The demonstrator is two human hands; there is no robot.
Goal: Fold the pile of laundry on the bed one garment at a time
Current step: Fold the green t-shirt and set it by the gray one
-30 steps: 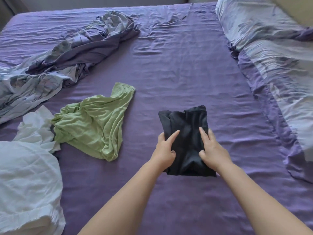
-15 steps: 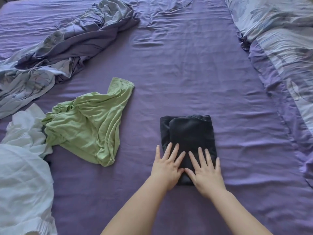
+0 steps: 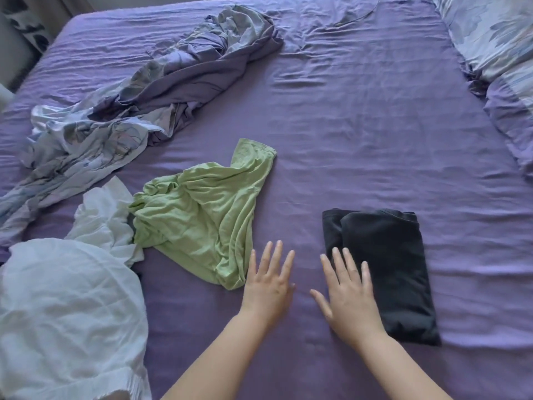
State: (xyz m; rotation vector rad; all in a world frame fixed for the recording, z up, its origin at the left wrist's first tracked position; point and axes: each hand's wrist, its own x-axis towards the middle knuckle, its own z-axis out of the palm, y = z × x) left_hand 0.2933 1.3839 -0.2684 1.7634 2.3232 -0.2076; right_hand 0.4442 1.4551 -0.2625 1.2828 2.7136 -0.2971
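Note:
A black garment (image 3: pixel 389 264), folded into a small rectangle, lies on the purple bed sheet (image 3: pixel 360 134) at the lower right. My right hand (image 3: pixel 347 295) lies flat with straight fingers over its left edge. My left hand (image 3: pixel 268 284), fingers straight and spread, is over the bare sheet between the black garment and a crumpled green garment (image 3: pixel 207 215), its fingertips close to the green hem. A rumpled white garment (image 3: pixel 66 307) lies at the lower left, partly under the green one's edge.
A twisted purple and pale floral duvet cover (image 3: pixel 138 105) stretches across the upper left of the bed. Floral pillows (image 3: pixel 496 44) lie along the right side. The bed's left edge and a dark patterned object show at the top left corner.
Both hands have come off the middle of the black garment and shifted left. The left hand now lies off it near the green garment; the right only covers its left edge.

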